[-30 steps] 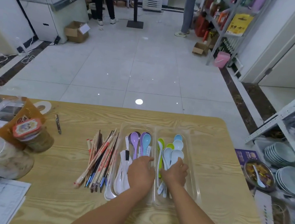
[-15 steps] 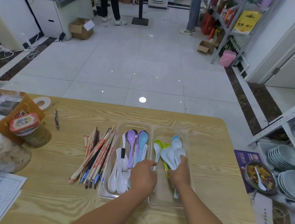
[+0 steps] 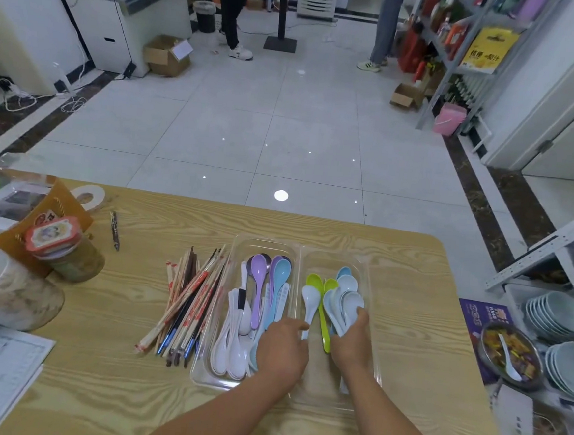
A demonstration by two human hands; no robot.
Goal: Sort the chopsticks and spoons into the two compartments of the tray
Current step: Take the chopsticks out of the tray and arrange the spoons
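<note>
My right grip (image 3: 351,342) clasps a bundle of pale spoons (image 3: 344,302) by the handles in the tray's (image 3: 270,242) right compartment. They look like light, slick plastic, so I'd hold the stems. The left grip (image 3: 282,350) sits at a white spoon's (image 3: 310,301) handle; I cannot tell if it is clenched. The chopsticks (image 3: 189,302) lie on the tabletop (image 3: 408,312), at nine o'clock of the tray.

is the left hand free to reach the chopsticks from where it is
Probably yes. The chopsticks lie bare on the table just left of the tray, nothing over them. The left hand is over the tray's left compartment, so only the low wall and spoons lie between.
</note>
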